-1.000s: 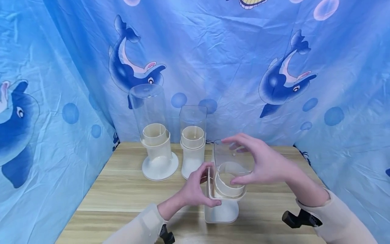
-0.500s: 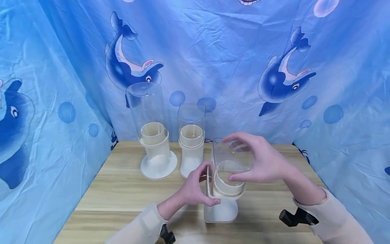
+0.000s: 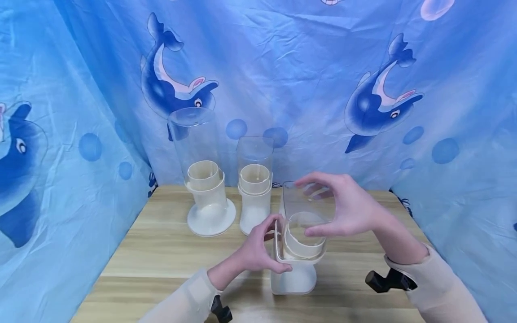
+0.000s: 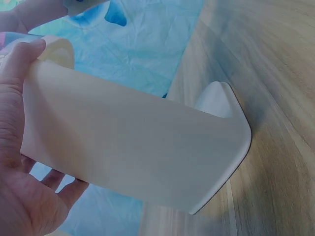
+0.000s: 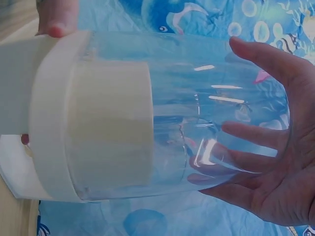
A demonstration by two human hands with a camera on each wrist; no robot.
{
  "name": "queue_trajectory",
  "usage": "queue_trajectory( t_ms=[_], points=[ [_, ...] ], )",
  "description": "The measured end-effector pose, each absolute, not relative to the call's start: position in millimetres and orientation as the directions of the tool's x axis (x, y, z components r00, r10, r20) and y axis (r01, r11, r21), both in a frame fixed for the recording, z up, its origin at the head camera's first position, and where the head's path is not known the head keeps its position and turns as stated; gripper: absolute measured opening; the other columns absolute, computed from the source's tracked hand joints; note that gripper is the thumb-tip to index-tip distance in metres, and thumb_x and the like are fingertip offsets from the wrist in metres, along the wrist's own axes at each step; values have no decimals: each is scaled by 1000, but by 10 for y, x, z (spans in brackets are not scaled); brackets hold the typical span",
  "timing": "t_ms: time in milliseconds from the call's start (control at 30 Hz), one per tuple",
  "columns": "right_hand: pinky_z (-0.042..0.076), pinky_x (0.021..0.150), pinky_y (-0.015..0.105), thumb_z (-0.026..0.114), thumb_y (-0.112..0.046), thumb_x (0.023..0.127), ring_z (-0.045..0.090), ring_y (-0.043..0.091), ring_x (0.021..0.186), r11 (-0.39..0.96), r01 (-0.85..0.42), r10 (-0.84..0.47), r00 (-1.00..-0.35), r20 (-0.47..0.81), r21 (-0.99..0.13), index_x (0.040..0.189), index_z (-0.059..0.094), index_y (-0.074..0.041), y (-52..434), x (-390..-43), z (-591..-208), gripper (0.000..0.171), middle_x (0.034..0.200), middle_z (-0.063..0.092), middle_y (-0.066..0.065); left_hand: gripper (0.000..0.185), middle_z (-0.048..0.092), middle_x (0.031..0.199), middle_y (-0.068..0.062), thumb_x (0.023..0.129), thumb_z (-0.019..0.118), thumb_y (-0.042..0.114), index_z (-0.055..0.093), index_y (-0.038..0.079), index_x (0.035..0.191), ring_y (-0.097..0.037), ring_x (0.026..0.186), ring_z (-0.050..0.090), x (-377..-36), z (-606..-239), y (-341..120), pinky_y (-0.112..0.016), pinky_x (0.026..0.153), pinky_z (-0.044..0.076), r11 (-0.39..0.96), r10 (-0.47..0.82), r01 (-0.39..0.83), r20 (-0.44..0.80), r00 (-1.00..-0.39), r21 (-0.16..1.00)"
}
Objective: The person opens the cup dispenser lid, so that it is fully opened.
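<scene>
A container stands on the wooden table [image 3: 161, 251] in front of me, with a cream base [image 3: 292, 278] and a clear cover [image 3: 308, 204] on top. My left hand [image 3: 258, 253] grips the upper rim of the cream base [image 4: 138, 152] from the left, thumb in front and fingers behind. From the right, my right hand [image 3: 351, 208] holds the clear cover [image 5: 206, 108], thumb low on the near side and fingers curled over the top edge. In the right wrist view the fingers [image 5: 251, 135] show through the clear wall. A cream inner cup [image 5: 110, 123] sits inside the cover's lower end.
Two similar containers stand at the back of the table: a tall round one [image 3: 202, 179] on a wide foot and a shorter squarish one [image 3: 254, 184] beside it. Blue cloth printed with dolphins [image 3: 363, 98] hangs behind and on both sides. The table's edges lie close to the cloth.
Both hands keep the same hold on the front container. Only the head view has drifted slightly, and the right hand sits a touch higher.
</scene>
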State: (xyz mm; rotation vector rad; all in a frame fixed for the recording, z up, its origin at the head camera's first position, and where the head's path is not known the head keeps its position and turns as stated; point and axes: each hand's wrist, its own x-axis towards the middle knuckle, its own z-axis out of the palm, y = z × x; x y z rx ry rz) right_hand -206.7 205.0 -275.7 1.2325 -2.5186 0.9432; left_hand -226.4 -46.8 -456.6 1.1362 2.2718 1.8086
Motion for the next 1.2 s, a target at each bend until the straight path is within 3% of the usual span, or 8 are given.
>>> queue_trajectory(
  t_ms=[167, 300, 400, 533, 633, 900, 1200],
  points=[
    [62, 101, 36, 103, -26, 66, 72, 21, 121, 422, -756, -615, -645, 455, -501, 159, 44, -23, 2042, -2057, -2838, 110, 147, 64, 1, 97, 67, 121, -4, 58, 102, 19, 48, 21, 139, -14, 117, 67, -2256, -4582, -503, -38, 104, 59, 72, 547, 514, 397, -737, 855],
    [58, 108, 29, 99, -3, 64, 66, 20, 131, 300, -715, -528, -676, 514, -632, 166, 33, -17, 2194, -2030, -3087, 122, 153, 57, 11, 99, 67, 121, -6, 59, 102, 19, 46, 19, 141, -14, 117, 66, -2277, -4588, -454, -39, 104, 60, 59, 561, 540, 419, -713, 840],
    [55, 110, 26, 94, 8, 62, 64, 16, 134, 185, -676, -518, -684, 514, -713, 165, 32, -8, 2278, -2023, -3393, 122, 154, 55, 20, 99, 66, 120, -7, 58, 102, 17, 46, 18, 140, -14, 117, 66, -2274, -4591, -443, -39, 103, 60, 51, 562, 537, 420, -713, 842],
    [55, 109, 28, 97, -2, 67, 65, 15, 131, 187, -667, -564, -674, 477, -722, 160, 33, -3, 2261, -2013, -3739, 113, 148, 59, 24, 89, 66, 119, -4, 58, 102, 17, 49, 20, 130, -13, 117, 64, -2269, -4597, -453, -37, 104, 58, 55, 565, 502, 388, -728, 863],
    [54, 109, 26, 99, -9, 71, 65, 15, 130, 217, -657, -557, -691, 461, -722, 159, 35, -8, 2217, -2002, -3838, 108, 145, 63, 20, 82, 66, 117, -3, 58, 102, 16, 51, 20, 122, -13, 115, 64, -2286, -4610, -452, -36, 103, 59, 43, 565, 494, 387, -729, 869],
    [52, 108, 21, 101, -10, 67, 68, 15, 124, 229, -660, -529, -701, 478, -715, 150, 44, -4, 2212, -1993, -3788, 101, 136, 70, 16, 77, 66, 114, -2, 59, 102, 12, 52, 18, 116, -13, 113, 66, -2303, -4612, -405, -35, 103, 60, -14, 577, 482, 401, -712, 876],
    [52, 108, 20, 104, -17, 64, 67, 15, 125, 287, -677, -509, -707, 490, -678, 151, 44, -4, 2192, -1951, -3762, 106, 138, 67, 10, 75, 66, 112, -3, 58, 101, 14, 52, 17, 115, -12, 110, 66, -2297, -4619, -432, -35, 101, 61, -13, 566, 518, 433, -702, 856]
  ],
)
